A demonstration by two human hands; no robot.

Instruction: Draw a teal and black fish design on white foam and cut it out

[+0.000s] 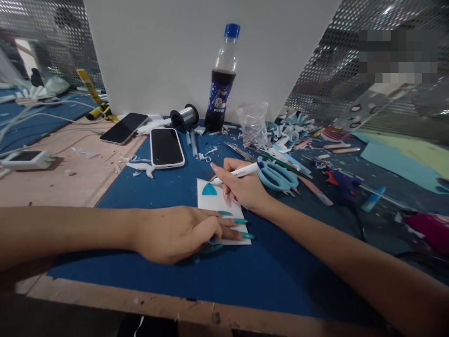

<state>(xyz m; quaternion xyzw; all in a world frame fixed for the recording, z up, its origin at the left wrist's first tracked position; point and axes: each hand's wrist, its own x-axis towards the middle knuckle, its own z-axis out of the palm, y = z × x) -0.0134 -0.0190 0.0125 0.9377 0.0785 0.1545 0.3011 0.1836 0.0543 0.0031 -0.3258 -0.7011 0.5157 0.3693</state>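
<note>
My right hand (242,185) is closed around a white marker (242,173) with a dark blue end. Its tip touches a small white paper card (217,202), at the top of a bright blue half-round patch (209,189). Across the lower part of the card lies my left hand (189,231), its long teal-nailed fingers stretched out and apart, pressing the paper to the blue mat (147,281). A small dark blue thing shows by the left thumb, too hidden to name. Just beyond the right hand are light blue scissors (277,175).
Behind the card are a white-framed phone (167,147), a wire spool (184,117) and a Pepsi bottle (220,89). Paper scraps (293,126) and tools clutter the right, including a glue gun (342,185). Another phone (125,128) and a white charger (30,160) lie left.
</note>
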